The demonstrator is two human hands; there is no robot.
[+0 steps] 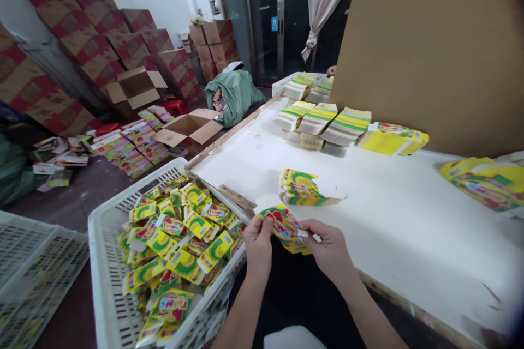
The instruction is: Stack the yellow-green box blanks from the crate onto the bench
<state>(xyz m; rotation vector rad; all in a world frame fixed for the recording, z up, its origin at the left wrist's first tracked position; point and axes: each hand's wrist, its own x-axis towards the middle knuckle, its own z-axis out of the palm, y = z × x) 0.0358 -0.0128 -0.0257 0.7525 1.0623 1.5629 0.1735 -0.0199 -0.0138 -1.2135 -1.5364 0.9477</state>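
Observation:
Between my two hands, just over the table's near edge, is a yellow and green printed carton (282, 223) with red fruit pictures. My left hand (258, 245) pinches its left end, thumb on top. At the right end, my right hand (329, 248) grips a white flap between thumb and fingers. Just beyond lies a small stack of similar flat cartons (301, 186) on the white table (393, 212). To the left stands a white plastic crate (100, 278) heaped with small folded cartons (180, 262) of the same print.
Stacked flat cartons (347, 125) line the table's far side by a large brown board (417, 54). More cartons (487, 182) lie at the right. Another person's hand (331, 71) shows at the back. Open boxes (190, 130) and a green sack (235, 95) stand on the floor.

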